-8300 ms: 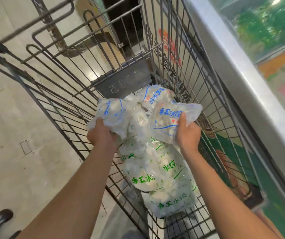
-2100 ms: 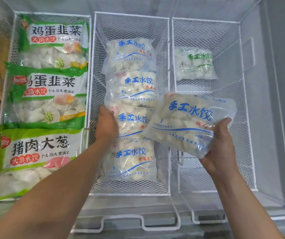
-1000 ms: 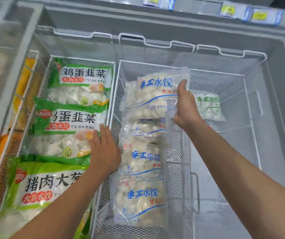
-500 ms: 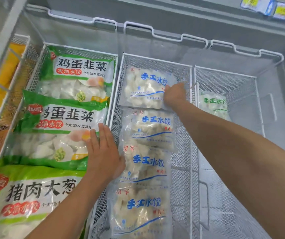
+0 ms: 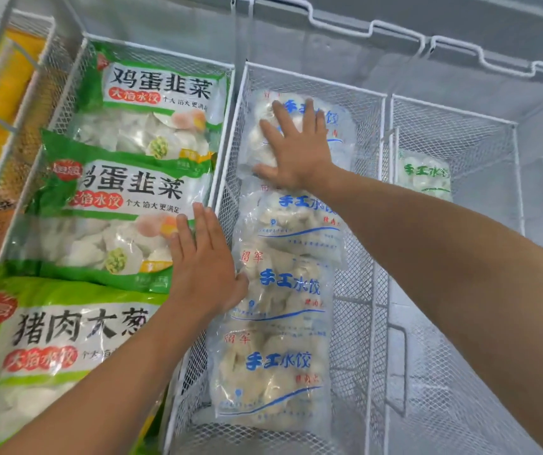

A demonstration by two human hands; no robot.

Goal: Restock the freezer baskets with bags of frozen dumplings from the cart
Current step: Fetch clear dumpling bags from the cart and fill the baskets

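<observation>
Several clear bags of dumplings with blue print lie in a row in the middle white wire basket (image 5: 373,224). My right hand (image 5: 296,149) presses flat, fingers spread, on the far bag (image 5: 339,133) at the head of that row. My left hand (image 5: 202,261) rests flat with straight fingers on the basket's left rim, touching a green-printed bag (image 5: 112,205) and a blue-print bag (image 5: 289,290). Another blue-print bag (image 5: 273,376) lies nearest me. The cart is out of view.
The left basket (image 5: 66,87) holds three large green dumpling bags. The right basket (image 5: 513,178) holds one small green-print bag (image 5: 424,175) at its far end, with bare mesh nearer me. Yellow packages (image 5: 10,87) sit at far left. The freezer wall (image 5: 329,47) rises behind.
My right hand has let go of the blue-print bag at the far end of the middle basket and now lies flat on it. My left hand has stayed on the rim.
</observation>
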